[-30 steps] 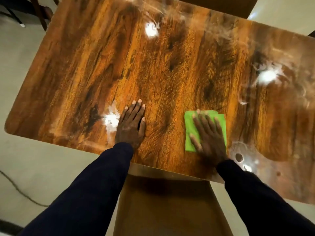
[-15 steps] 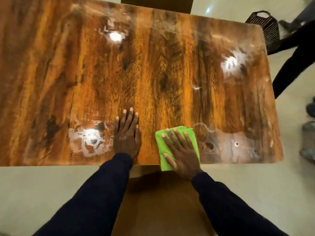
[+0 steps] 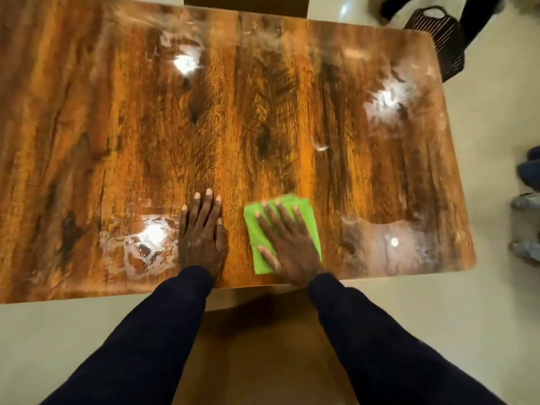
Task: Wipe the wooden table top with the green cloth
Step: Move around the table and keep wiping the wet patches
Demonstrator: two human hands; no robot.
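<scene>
The glossy wooden table top fills most of the view. A folded green cloth lies flat near the table's front edge, right of centre. My right hand presses down on the cloth with fingers spread, covering most of it. My left hand rests flat on the bare wood just left of the cloth, fingers together, holding nothing. A wet smear with a light reflection sits right beside my left hand.
A brown chair seat stands below the front edge between my arms. A dark basket stands on the floor at the far right corner. A person's legs and shoes are along the right side. Hazy smears mark the right half.
My view has swung right, bringing the table's right end into sight. My right hand slid the cloth left toward my left hand, then slightly away from the front edge.
</scene>
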